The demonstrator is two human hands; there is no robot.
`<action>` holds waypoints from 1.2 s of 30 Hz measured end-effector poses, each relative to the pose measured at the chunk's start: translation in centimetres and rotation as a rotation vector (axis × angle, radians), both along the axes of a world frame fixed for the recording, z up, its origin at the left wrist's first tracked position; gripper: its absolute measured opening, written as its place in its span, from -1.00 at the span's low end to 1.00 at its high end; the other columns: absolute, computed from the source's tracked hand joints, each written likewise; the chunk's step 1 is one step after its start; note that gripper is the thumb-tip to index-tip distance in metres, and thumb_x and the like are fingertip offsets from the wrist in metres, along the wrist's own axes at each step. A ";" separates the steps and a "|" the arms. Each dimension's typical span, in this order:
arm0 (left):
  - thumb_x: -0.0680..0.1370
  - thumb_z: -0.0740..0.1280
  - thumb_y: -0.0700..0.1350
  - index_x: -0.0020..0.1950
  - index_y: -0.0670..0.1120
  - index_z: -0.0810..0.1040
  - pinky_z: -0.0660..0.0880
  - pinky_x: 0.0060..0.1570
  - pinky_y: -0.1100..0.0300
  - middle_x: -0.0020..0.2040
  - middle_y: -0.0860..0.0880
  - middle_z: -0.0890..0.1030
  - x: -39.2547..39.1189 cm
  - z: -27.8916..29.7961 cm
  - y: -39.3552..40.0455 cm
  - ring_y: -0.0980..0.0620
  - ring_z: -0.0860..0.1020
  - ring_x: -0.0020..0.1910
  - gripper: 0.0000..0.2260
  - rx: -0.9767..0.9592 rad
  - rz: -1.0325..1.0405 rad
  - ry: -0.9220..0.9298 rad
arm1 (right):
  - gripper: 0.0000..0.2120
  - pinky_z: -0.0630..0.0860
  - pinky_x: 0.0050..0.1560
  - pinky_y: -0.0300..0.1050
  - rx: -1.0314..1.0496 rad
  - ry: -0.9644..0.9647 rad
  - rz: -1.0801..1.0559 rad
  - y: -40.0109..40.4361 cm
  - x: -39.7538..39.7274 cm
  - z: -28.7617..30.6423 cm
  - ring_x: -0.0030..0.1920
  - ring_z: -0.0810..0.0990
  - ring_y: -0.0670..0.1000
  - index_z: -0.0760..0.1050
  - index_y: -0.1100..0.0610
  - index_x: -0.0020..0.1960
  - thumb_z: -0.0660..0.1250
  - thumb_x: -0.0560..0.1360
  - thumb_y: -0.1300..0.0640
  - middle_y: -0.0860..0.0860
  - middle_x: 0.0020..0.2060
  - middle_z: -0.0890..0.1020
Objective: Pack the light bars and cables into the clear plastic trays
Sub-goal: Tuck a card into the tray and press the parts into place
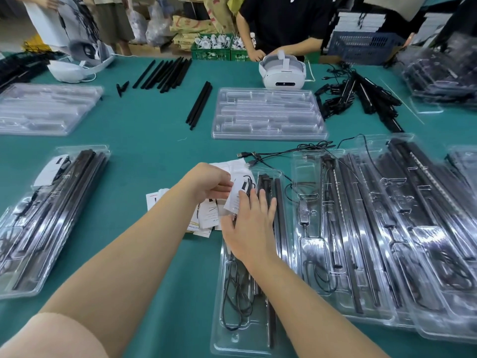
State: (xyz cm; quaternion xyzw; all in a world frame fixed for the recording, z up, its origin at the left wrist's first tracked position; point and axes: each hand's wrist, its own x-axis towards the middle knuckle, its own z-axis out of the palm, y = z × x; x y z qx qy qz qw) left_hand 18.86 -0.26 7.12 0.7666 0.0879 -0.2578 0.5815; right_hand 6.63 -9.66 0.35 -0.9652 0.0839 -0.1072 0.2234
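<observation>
Light bars [280, 213] and a coiled cable [236, 293] already lie in the clear plastic tray [232, 342] at the near edge of the desk [154, 140], directly under the person's forearms.

Head view, progress. This near tray appears loaded with its hardware; the step in hand looks to be adding the printed leaflet [238, 192]. The left hand [210, 186] pinches the leaflet's left side at the tray's far end, and the right hand [249, 223] lies on the tray with fingers nearly straight, fingertips touching the leaflet's lower edge. A loose pile of further leaflets [204, 218] sits just left of the tray.

To the right, several overlapping trays [387, 228] hold bars and cables, but USB leads [258, 155] trail out over the desk beyond their far ends, so that packing seems unfinished. At the left edge a filled tray [51, 215] already carries a leaflet and looks complete. Two stacks of empty trays remain, one mid-desk [268, 113] and one at the far left [46, 108]. Unpacked bars lie loose toward the far edge [165, 73], a pair beside the middle stack [198, 105], and a tangle of bars and cables at the far right [361, 94]. Judged overall, a good part of the work remains.

Room for moving. Bare green cloth lies between the left filled tray and the near tray. The right side is crowded, trays touching and overlapping. A white headset [282, 72] and another person's hands occupy the far edge.
</observation>
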 end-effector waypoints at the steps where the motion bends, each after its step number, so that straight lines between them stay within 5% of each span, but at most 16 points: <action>1: 0.59 0.35 -0.29 0.18 -0.31 0.55 0.63 -0.33 0.16 0.01 -0.24 0.66 0.0 0.0 0.0 -0.09 0.67 -0.14 -0.81 -0.014 -0.003 0.024 | -0.36 -0.27 0.56 0.22 0.009 -0.005 -0.001 0.0 0.0 0.0 0.60 -0.01 0.18 0.19 0.17 0.56 0.01 0.61 -0.17 0.21 0.56 0.21; 5: 0.58 0.39 -0.26 0.21 -0.29 0.52 0.66 -0.19 0.06 0.09 -0.24 0.65 0.2 0.2 0.0 -0.14 0.69 -0.01 -0.77 -0.068 -0.043 0.129 | -0.35 -0.25 0.56 0.22 0.029 -0.015 -0.003 0.0 -0.1 0.1 0.60 -0.01 0.17 0.20 0.16 0.55 0.01 0.58 -0.18 0.21 0.56 0.21; 14: 0.51 0.40 -0.43 -0.03 -0.20 0.57 0.62 -0.35 0.15 -0.12 -0.17 0.66 -0.2 -0.6 -1.0 0.00 0.69 -0.34 -0.84 -0.067 -0.004 0.071 | -0.35 -0.24 0.57 0.21 0.055 -0.039 -0.008 0.0 0.0 0.0 0.61 -0.01 0.14 0.19 0.13 0.56 0.05 0.57 -0.20 0.18 0.57 0.19; 21: 0.53 0.33 -0.47 0.06 -0.28 0.55 0.66 -0.28 0.11 -0.03 -0.22 0.61 -0.4 -0.5 -1.5 -0.11 0.66 -0.20 -0.83 -0.088 0.029 0.060 | -0.35 -0.25 0.57 0.21 0.072 -0.044 -0.007 0.1 -0.1 0.1 0.60 0.02 0.17 0.19 0.12 0.54 0.03 0.54 -0.18 0.19 0.57 0.20; 26: 0.51 0.32 -0.48 -0.03 -0.27 0.54 0.61 -0.41 0.16 -0.07 -0.23 0.59 -0.7 -0.6 -1.4 -0.10 0.65 -0.30 -0.85 -0.153 0.058 0.070 | -0.33 -0.24 0.57 0.20 0.064 -0.049 -0.007 0.0 -0.1 0.0 0.59 0.04 0.18 0.20 0.12 0.53 0.03 0.50 -0.17 0.20 0.56 0.22; 36: 0.52 0.36 -0.42 0.04 -0.30 0.59 0.64 -0.35 0.13 -0.18 -0.27 0.68 0.1 -0.1 0.0 -0.07 0.70 -0.31 -0.88 0.059 -0.083 -0.071 | -0.25 -0.23 0.57 0.22 -0.012 0.010 0.003 -0.1 -0.1 0.0 0.60 0.01 0.18 0.26 0.11 0.53 -0.01 0.45 -0.25 0.19 0.57 0.20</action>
